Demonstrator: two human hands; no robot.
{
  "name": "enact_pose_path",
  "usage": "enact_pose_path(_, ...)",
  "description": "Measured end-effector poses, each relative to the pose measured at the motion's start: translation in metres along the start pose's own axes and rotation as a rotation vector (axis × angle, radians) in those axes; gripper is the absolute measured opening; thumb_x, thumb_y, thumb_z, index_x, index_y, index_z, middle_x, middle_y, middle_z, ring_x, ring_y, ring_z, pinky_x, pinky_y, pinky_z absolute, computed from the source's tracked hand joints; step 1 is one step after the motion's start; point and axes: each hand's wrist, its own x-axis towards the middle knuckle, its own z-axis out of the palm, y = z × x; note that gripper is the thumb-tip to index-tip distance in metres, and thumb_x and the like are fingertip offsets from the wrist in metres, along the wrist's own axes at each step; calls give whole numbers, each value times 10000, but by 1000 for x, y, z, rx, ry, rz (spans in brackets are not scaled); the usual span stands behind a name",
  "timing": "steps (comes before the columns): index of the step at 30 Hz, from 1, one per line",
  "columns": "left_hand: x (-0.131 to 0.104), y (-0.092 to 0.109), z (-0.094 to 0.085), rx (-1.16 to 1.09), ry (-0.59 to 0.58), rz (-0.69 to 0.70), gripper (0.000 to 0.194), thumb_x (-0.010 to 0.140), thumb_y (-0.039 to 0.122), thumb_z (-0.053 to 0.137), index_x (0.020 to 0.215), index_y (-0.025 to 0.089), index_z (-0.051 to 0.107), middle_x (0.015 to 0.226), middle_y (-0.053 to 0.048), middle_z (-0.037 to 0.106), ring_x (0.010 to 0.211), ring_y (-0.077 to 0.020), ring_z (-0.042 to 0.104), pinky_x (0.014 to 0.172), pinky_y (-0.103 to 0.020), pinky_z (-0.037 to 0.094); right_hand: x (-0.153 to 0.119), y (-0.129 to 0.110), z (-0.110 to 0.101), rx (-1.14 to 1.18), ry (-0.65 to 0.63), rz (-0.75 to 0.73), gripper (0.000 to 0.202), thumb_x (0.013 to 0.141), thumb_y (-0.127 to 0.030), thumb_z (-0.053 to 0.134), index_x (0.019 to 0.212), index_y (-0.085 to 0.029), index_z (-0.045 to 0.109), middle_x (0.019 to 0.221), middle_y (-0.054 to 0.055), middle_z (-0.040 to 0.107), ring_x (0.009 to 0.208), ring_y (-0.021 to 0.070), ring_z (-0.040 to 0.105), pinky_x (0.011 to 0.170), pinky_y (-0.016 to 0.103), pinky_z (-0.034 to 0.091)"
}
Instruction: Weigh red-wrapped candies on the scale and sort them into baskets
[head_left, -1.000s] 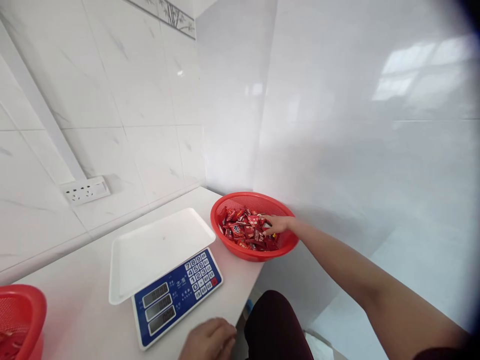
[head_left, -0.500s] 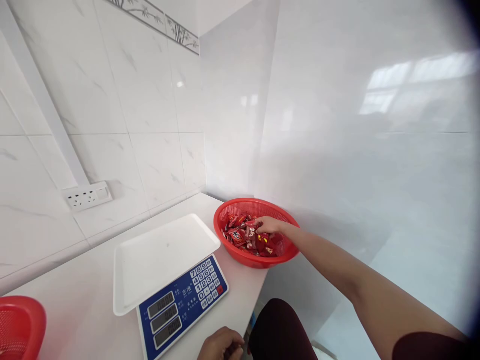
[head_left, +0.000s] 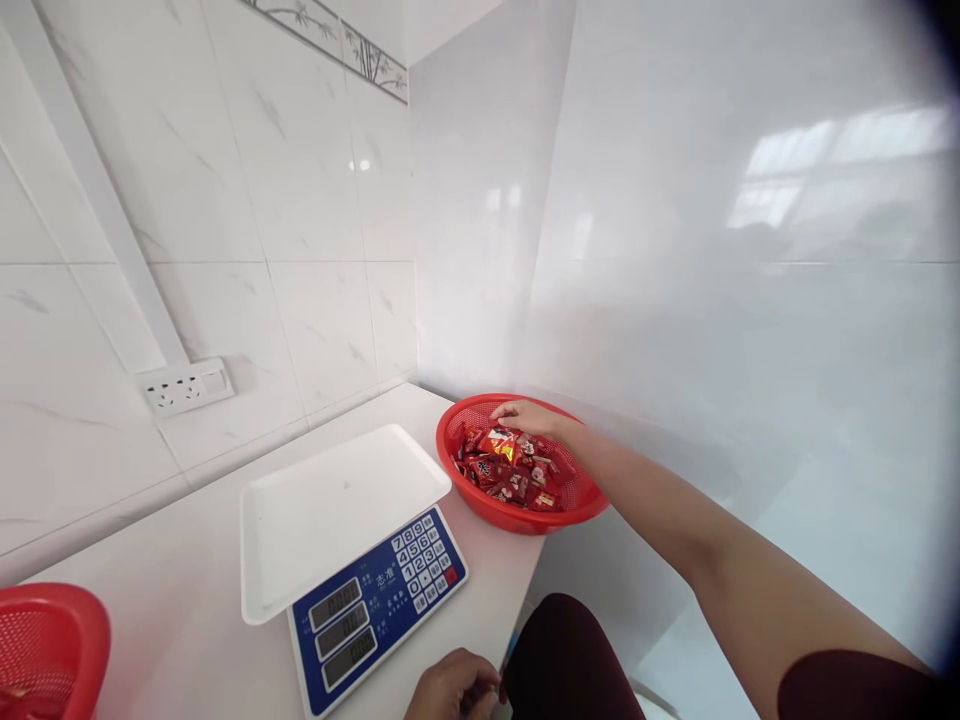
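A red perforated plastic basket [head_left: 525, 520] holds a heap of small red-wrapped snack packets [head_left: 517, 486]. Over the far part of this heap is my right hand [head_left: 529, 416], its fingers stretched to the left and slightly bent, with nothing visible in them. A packet with a shiny gold patch [head_left: 504, 445] lies just below the fingers. My left hand [head_left: 456, 688] rests near the front edge of the table, its fingers loosely curled and no object showing in them. Left of the basket stands a blue electronic scale [head_left: 382, 600] with a bare white weighing tray [head_left: 337, 520].
A second red basket [head_left: 82, 650] is cut off at the lower left, with some reddish contents. The white table [head_left: 176, 610] meets tiled walls at the back. A power socket [head_left: 185, 387] is on the left wall. My knee [head_left: 566, 655] is below the table edge.
My right hand has risen out of the packets toward the basket's far rim. Packets have shifted, and one with a gold patch now shows on top. The left hand stays by the table edge.
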Motion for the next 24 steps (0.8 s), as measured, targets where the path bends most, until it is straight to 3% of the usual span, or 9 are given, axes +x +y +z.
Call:
enact_pose_path(4,1,-1,0,22,-11,25,182,697,177,530,834,183,650,798,-43,644,651,-140,557,599,-215,416,-3,-6,9,-5,-18,-54,196,779,-248,551,954,-207,631,976,25,649,806,158,582,662,235,475)
enact_pose_path(15,0,8,-5,22,-57,-9,199,705,154,527,856,183,653,834,-37,655,677,-138,566,614,-209,425,1,-1,11,-97,-120,-55,449,750,-378,602,1173,-234,551,1185,49,586,1022,229,553,819,315,459)
enact_pose_path(20,-1,11,-6,6,-45,-20,189,710,164,528,854,178,649,836,-38,653,695,-142,572,627,-210,429,-5,3,15,-204,-273,-12,495,584,-331,740,1061,-239,643,1162,42,607,1032,248,563,845,308,452)
enact_pose_path(24,-1,12,-7,8,-55,-24,188,710,177,534,858,191,649,844,-33,650,706,-143,575,628,-209,431,-9,13,21,-311,-288,40,466,394,-178,794,848,-236,708,1012,30,666,958,276,596,799,327,468)
